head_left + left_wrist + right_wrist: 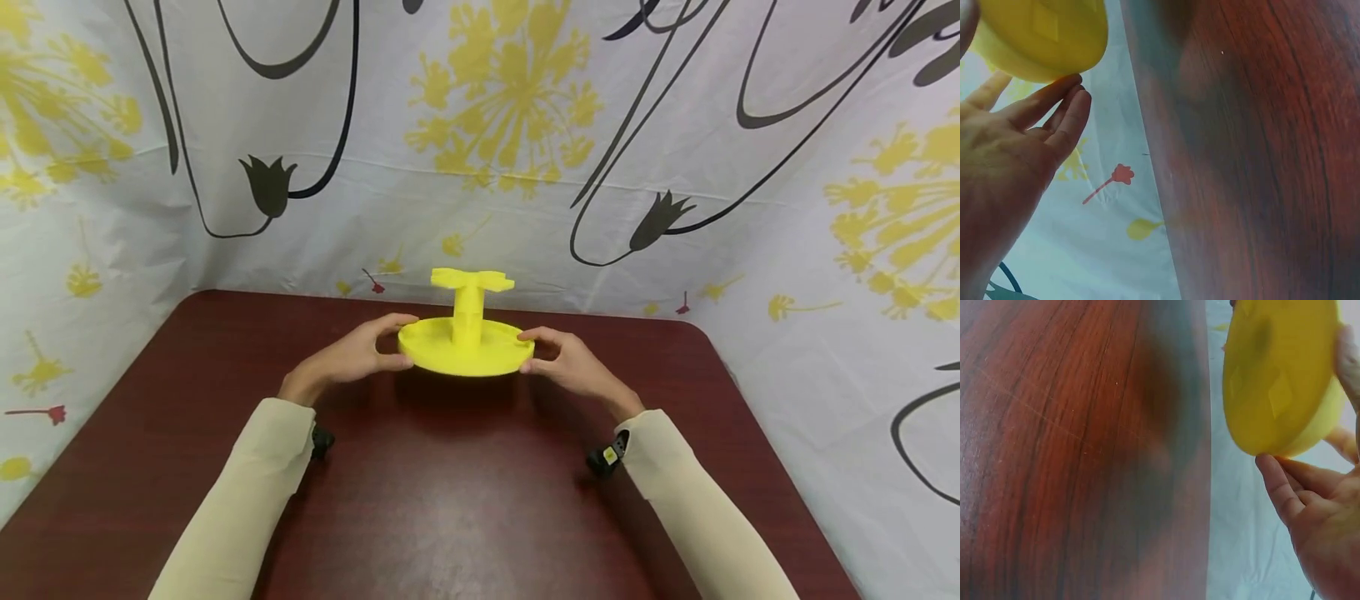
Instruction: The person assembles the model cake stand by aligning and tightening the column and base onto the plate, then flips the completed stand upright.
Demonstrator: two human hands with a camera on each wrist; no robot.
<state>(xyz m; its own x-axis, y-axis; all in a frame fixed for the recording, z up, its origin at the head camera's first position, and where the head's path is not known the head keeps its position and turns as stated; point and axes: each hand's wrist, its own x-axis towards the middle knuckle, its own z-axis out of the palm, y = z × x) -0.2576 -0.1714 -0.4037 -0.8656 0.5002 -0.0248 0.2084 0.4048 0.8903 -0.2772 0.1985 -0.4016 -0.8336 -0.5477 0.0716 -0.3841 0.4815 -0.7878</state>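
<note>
Between both hands, above the far part of the table, is a yellow round stand (pixel 468 360): a shallow dish-like base with a central post and a branching top. My left hand (pixel 358 348) grips the left rim, and my right hand (pixel 572 364) grips the right rim, thumbs on the near side. In the left wrist view the base's underside (pixel 1041 31) shows over the left hand (pixel 1016 137). In the right wrist view the base (pixel 1282 381) appears tilted, its rim held by the right hand (pixel 1322 512).
The dark red-brown wooden table (pixel 450 500) has a glossy top with rounded far corners. Behind it and at its sides hangs a white cloth (pixel 375 225) with yellow and grey flower prints. Dark straps (pixel 609 455) sit at both wrists.
</note>
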